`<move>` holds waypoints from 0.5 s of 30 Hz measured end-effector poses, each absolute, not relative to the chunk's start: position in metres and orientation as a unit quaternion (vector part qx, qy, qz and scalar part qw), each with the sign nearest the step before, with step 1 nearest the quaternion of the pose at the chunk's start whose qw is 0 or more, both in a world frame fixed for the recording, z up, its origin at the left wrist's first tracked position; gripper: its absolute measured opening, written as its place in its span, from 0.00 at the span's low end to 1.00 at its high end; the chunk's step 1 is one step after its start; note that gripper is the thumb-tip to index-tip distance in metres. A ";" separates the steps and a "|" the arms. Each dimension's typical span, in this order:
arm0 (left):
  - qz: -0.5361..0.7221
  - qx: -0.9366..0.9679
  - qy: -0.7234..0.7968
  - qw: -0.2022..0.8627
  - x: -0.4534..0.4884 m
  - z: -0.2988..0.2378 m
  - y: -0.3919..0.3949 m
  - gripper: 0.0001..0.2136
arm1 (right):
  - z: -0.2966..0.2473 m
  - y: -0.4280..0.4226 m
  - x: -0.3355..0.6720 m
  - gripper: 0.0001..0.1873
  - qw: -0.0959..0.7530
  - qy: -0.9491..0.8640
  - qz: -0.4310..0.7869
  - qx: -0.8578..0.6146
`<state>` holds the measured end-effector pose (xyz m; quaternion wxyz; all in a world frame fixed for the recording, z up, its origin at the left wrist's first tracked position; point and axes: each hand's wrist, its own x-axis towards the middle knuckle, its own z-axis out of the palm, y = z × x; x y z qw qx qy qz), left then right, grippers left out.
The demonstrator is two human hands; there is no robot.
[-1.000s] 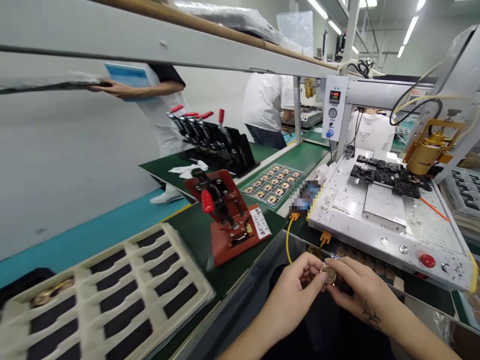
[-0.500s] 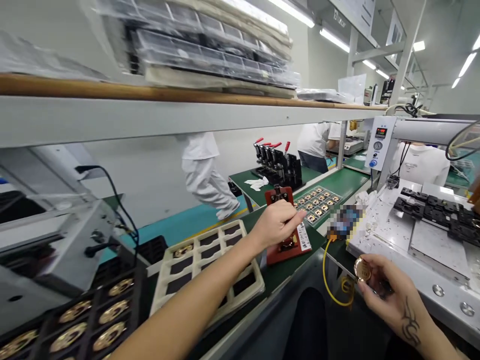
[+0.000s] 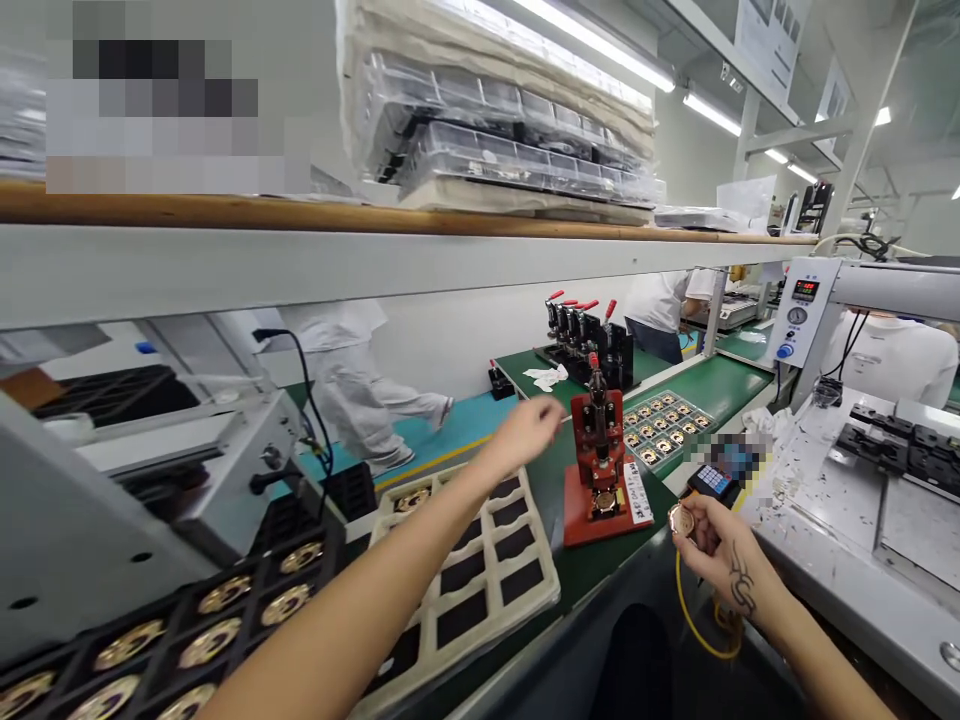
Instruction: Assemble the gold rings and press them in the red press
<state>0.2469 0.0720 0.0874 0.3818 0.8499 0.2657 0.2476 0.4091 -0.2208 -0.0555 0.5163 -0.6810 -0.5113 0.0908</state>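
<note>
My right hand (image 3: 709, 540) pinches a round gold watch case (image 3: 682, 521) between thumb and fingers, at the front edge of the bench on the right. My left hand (image 3: 529, 430) is in the air just left of the red hand press (image 3: 598, 420), apart from it; its fingers are smeared by motion. The press stands upright on a red base with its red-tipped lever raised. A gold watch piece (image 3: 606, 502) sits in the holder at its foot. A paper label with handwriting (image 3: 637, 492) is stuck on the base.
A cream compartment tray (image 3: 551, 565) lies below my left forearm. Black trays with gold watch cases (image 3: 210, 642) are at lower left. Behind the press is a clear tray of watch parts (image 3: 667, 425). Several black presses (image 3: 589, 340) stand farther back. A white machine (image 3: 840, 480) is at right.
My left hand has come off the top of the red press and moved left, and the press lever now shows upright. My right hand still holds the watch case, now nearer the press.
</note>
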 end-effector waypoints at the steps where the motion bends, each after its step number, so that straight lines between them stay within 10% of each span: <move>1: 0.181 0.865 0.263 0.388 0.239 0.067 0.068 0.12 | -0.059 -0.212 0.411 0.15 0.515 -0.515 0.098 -0.678; 15: 0.048 0.920 0.238 0.309 0.281 -0.054 0.036 0.11 | -0.086 -0.126 0.433 0.10 0.477 -0.560 0.152 -0.660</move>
